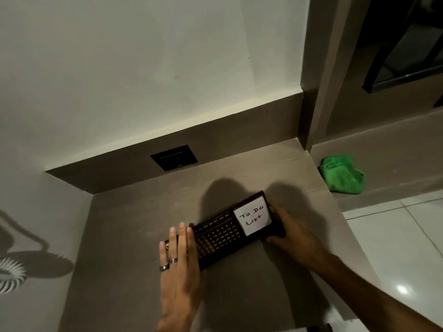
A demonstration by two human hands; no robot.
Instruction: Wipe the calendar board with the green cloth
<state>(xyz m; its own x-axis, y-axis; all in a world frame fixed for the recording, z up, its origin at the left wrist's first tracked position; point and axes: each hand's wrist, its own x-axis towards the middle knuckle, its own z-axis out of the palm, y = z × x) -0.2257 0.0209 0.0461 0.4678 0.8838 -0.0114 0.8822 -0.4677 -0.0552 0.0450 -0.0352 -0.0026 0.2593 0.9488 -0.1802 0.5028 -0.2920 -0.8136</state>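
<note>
Resting on ledge, calendar board (225,232): left hand (178,264) flat, right hand (291,238) gripping end (green cloth (342,174) apart).

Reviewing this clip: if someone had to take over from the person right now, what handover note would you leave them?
Left hand: flat on the left end of the calendar board, fingers open, pinning it.
Right hand: gripping the board's right end, beside the white "To Do List" note.
Board lies on the grey counter.
Green cloth: bunched on the lower ledge to the right, apart from both hands.
Done: board steadied. No wiping is evident.
Left: fetch the cloth, probably with the right hand, and wipe the board.
</note>
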